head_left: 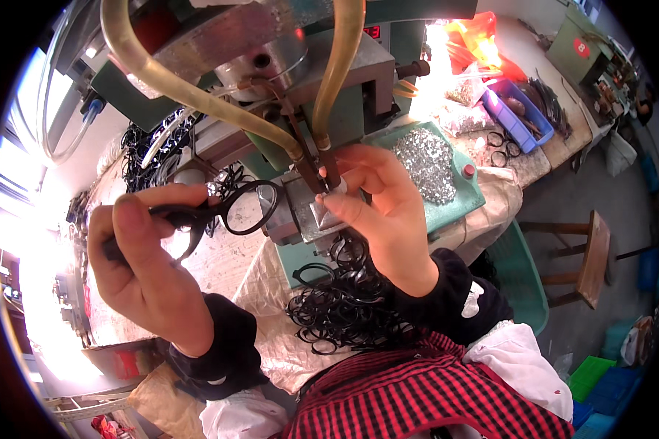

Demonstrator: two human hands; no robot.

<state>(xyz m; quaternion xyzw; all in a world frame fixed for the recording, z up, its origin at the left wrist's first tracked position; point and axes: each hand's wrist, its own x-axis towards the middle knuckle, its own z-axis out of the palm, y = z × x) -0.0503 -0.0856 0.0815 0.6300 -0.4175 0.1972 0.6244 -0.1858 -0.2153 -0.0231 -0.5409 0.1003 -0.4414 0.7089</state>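
My left hand (143,256) is closed round a black piece with rings (250,208), which looks like a pair of scissor handles. One large round ring sticks out to the right, toward the machine. My right hand (384,208) pinches at the lower ends of two dark metal jaws (311,172); a small pale thing shows at the fingertips, too small to name. Beneath the fingers is a metal block (299,201) of the machine. A heap of black ringed pieces (337,307) lies in front of me, below the machine.
Yellowish hoses (198,102) run down to the jaws. A green tray (458,208) of small shiny metal bits stands on the right, with a blue bin (520,117) beyond it. More black pieces (154,157) lie at the left. A wooden stool (593,256) stands on the floor at right.
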